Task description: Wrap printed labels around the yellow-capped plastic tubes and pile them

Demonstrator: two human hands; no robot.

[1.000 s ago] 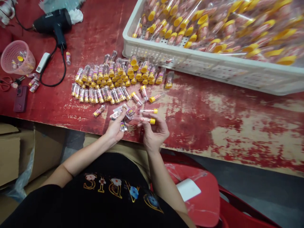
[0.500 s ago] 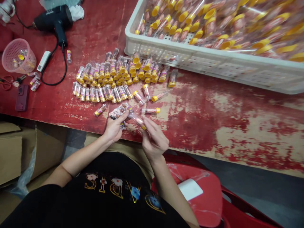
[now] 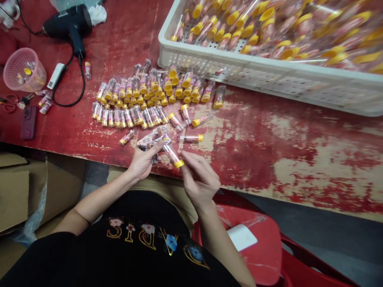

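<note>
My left hand [image 3: 143,160] is closed on a small stack of printed clear plastic sleeves [image 3: 149,139], its thumb pressing on top. A clear tube with a yellow cap [image 3: 172,154] sticks out from the sleeves, slanting down to the right, its upper end at the left thumb. Just right of the cap is my right hand [image 3: 202,177], fingers apart and bent, seemingly holding nothing. Several loose capped tubes [image 3: 190,138] lie beyond the hands. Behind them, many sleeved tubes [image 3: 136,89] are gathered in rows and a pile.
A white perforated crate [image 3: 254,69] full of yellow-capped tubes stands at the back right. At the left are a heat gun [image 3: 68,26] with its cord, a pink basket [image 3: 38,81], a phone [image 3: 29,122] and red-handled scissors [image 3: 10,104]. A red stool [image 3: 263,251] stands below the table.
My right hand has moved slightly right and down, away from the tube, and its fingers have parted. The tube's yellow cap now shows clearly. My left hand stays nearly in place.
</note>
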